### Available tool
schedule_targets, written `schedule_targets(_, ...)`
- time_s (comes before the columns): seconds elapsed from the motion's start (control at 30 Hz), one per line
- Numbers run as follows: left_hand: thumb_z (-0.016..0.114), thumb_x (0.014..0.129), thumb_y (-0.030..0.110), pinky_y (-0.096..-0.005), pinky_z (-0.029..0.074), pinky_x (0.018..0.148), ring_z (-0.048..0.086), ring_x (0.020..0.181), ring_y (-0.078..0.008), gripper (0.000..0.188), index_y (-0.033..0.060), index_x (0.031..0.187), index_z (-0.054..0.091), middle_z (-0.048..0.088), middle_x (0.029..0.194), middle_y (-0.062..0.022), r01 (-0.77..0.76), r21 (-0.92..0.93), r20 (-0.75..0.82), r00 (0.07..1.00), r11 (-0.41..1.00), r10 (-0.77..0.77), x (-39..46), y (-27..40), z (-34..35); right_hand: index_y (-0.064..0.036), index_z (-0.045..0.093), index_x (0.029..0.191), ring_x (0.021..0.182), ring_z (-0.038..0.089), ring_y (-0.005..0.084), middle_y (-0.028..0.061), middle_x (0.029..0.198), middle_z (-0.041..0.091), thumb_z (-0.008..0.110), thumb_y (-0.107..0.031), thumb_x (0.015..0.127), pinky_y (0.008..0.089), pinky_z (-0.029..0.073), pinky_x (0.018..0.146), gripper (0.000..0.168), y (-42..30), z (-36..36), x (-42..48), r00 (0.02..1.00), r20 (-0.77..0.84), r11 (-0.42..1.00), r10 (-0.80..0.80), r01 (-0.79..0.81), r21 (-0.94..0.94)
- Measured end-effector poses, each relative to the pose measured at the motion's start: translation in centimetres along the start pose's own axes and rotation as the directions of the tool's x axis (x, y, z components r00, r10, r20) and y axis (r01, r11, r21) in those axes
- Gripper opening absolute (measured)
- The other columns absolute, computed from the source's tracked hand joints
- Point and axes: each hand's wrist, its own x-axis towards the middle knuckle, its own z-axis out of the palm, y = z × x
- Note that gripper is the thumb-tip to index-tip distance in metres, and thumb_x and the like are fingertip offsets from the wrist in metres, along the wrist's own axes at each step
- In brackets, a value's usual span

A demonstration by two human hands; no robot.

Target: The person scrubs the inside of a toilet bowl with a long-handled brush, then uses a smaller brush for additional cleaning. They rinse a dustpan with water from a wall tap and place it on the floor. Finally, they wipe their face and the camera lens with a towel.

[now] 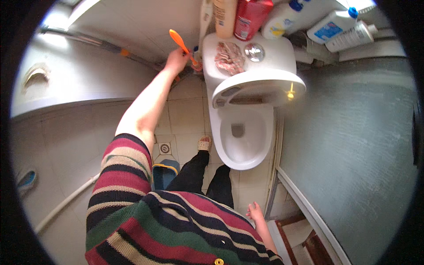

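Observation:
My left hand (178, 61) is stretched out beside the toilet tank (215, 73), shut on the orange handle of a brush (177, 40); the handle's wide end points up, and its lower end reaches down to a pinkish-orange thing left of the tank. My right hand (254, 212) hangs low at my side, fingers apart, holding nothing. In front of me stands a white toilet bowl (245, 142) with its lid and seat (261, 86) raised. On the tank lie a crumpled patterned cloth (229, 58) and a round chrome flush button (254, 52).
Several bottles, one red (250, 20), stand behind the tank's top; more white bottles (331, 26) are at the upper right. A blue-grey bin (164, 174) and a floor drain (165, 148) are at my left. A frosted glass panel (347, 132) borders the right side.

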Motion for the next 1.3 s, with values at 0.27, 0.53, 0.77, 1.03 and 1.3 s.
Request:
schedule_targets(0.27,0.055,0.084,0.029,-0.0386,0.047,0.075,0.060,0.089,-0.0304,0.032,0.0062,0.106,0.058,0.063,0.096,-0.0142,-0.001,0.251,0.144,0.989,0.968,-0.036,6.1,-1.9,5.6,-0.012,0.030,0.135,0.053,0.054,0.0115,0.0039,0.078,0.056,0.050,-0.030,0.089,0.0237,0.041,0.042,0.053,0.5,1.0,-0.7,0.999,-0.003,0.981,0.039,-0.038,0.189)
schedule_targets(0.53,0.056,0.083,0.024,-0.0377,0.047,0.073,0.062,0.086,-0.0279,0.034,0.0064,0.112,0.056,0.064,0.096,-0.0136,0.143,0.031,0.204,0.968,0.989,-0.146,7.8,-3.2,5.8,-0.011,0.032,0.134,0.053,0.053,0.0101,0.0028,0.078,0.055,0.050,-0.029,0.089,0.0228,0.040,0.041,0.052,0.1,1.7,0.2,0.998,0.047,0.973,0.052,-0.062,0.221)
schedule_targets(0.77,0.057,0.082,0.023,-0.0366,0.042,0.089,0.054,0.104,-0.0289,0.043,0.0017,0.119,0.050,0.055,0.115,-0.0177,-0.035,-0.033,0.077,0.996,0.999,0.037,-3.9,-7.7,5.0,-0.006,0.035,0.132,0.078,0.059,0.0195,0.0122,0.096,0.059,0.057,-0.038,0.082,0.0315,0.048,0.068,0.063,4.8,-0.5,4.0,0.988,-0.115,0.986,-0.107,0.091,-0.137)
schedule_targets(1.03,0.066,0.072,0.034,-0.0419,0.048,0.079,0.057,0.098,-0.0288,0.042,0.0129,0.108,0.056,0.058,0.108,-0.0120,-0.321,0.543,0.829,0.352,0.776,-0.434,-39.6,-8.1,0.3,-0.007,0.032,0.134,0.083,0.058,0.0178,0.0083,0.097,0.060,0.058,-0.038,0.082,0.0321,0.046,0.067,0.066,5.5,-7.1,5.1,0.995,0.099,0.974,0.021,0.003,-0.228)
schedule_targets(1.3,0.064,0.073,0.032,-0.0440,0.047,0.077,0.057,0.094,-0.0326,0.038,0.0083,0.103,0.057,0.060,0.099,-0.0158,0.334,0.609,0.610,0.381,0.719,-0.694,-74.1,-3.1,-1.2,-0.009,0.032,0.134,0.064,0.056,0.0131,0.0049,0.087,0.060,0.053,-0.028,0.087,0.0273,0.042,0.051,0.054,-4.7,-16.7,6.0,0.951,0.195,0.860,-0.241,0.302,-0.412)
